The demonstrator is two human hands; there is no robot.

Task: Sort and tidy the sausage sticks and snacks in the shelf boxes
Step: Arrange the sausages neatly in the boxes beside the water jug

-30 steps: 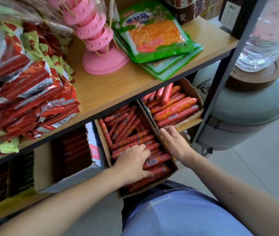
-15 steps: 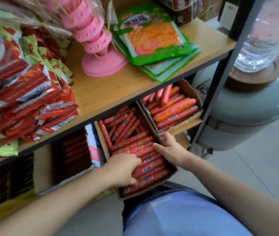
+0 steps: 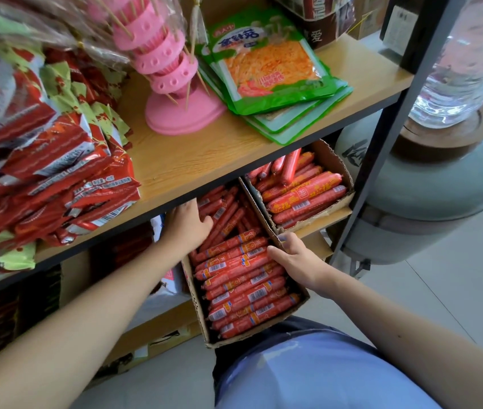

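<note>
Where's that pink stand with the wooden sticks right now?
In the head view, the pink stand sits on the upper wooden shelf, between the red snack packets to its left and the green packets to its right.

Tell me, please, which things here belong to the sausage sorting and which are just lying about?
Job: thin sausage sticks, near box, thick sausages, far box, left hand, right hand.
Lying about: pink skewer stand, water bottle, ceramic jar.
</note>
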